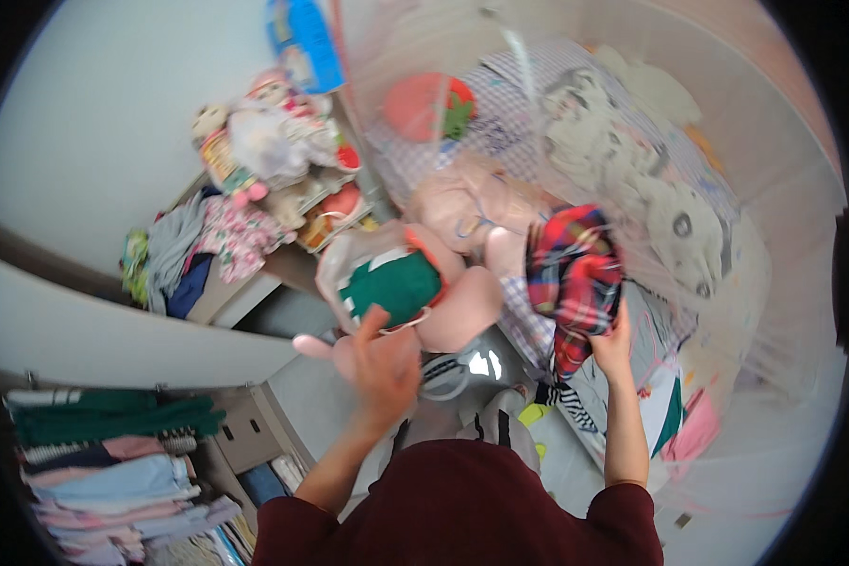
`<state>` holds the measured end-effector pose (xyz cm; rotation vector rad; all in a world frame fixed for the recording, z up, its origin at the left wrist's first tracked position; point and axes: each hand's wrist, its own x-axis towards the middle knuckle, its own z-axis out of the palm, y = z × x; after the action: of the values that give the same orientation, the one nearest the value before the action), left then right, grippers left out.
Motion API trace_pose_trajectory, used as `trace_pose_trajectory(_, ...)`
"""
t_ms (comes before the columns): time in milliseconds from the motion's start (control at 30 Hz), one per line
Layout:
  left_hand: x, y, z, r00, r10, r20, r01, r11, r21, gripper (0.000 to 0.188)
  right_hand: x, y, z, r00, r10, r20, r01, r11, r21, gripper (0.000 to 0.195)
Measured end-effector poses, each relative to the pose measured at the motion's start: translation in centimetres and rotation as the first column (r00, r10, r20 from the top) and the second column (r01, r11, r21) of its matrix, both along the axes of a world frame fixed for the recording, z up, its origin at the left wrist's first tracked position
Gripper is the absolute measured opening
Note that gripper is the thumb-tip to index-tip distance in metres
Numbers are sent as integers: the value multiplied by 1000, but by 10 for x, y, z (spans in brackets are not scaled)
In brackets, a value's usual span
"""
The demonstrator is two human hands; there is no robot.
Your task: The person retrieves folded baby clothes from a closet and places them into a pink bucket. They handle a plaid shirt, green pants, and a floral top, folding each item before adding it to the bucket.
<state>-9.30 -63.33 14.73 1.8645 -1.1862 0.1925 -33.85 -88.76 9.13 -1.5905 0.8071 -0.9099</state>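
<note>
My right hand (pixel 614 347) grips a red plaid cloth garment (pixel 576 265), which hangs bunched above the edge of the bed. My left hand (pixel 389 371) is blurred, its fingers apart, with nothing visible in it. It is in front of a light-coloured, red-edged bag (pixel 331 267), overlapping the bag's near rim in view; whether they touch I cannot tell. Inside the open bag lies folded green cloth (pixel 393 286). Smooth pink rounded lobes (pixel 460 311) surround the bag's near and right sides.
Sheer netting (pixel 771 354) encloses the bed at right, with plush toys (pixel 679 219) and a strawberry cushion (pixel 417 106) on it. Dolls (pixel 276 141) and clothes (pixel 237 237) crowd a shelf at left. Hanging clothes (pixel 120 481) fill the wardrobe at lower left.
</note>
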Motion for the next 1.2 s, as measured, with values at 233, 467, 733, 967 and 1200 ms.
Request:
trace_pose_trajectory(233, 147, 65, -65, 937, 349, 7, -345, 920, 185, 31, 172, 16, -2, 803, 467, 371, -558, 807, 192, 46)
trace_pose_trajectory(467, 213, 33, -204, 718, 39, -695, -293, 923, -251, 31, 360, 86, -46, 591, 789, -169, -715, 415, -563, 53)
trace_pose_trajectory(733, 220, 39, -184, 876, 396, -274, -224, 839, 497, 36, 409, 40, -134, 544, 241, -804, -837, 86, -541, 20)
trace_pose_trajectory(967, 205, 23, -163, 874, 327, -359, -183, 906, 381, 55, 457, 53, -196, 394, -227, -891, -861, 248, -444, 28)
trace_pose_trajectory(1200, 218, 31, -169, 829, 421, -368, -258, 872, 415, 54, 473, 91, -144, 193, 65, -979, -948, 269, -169, 80)
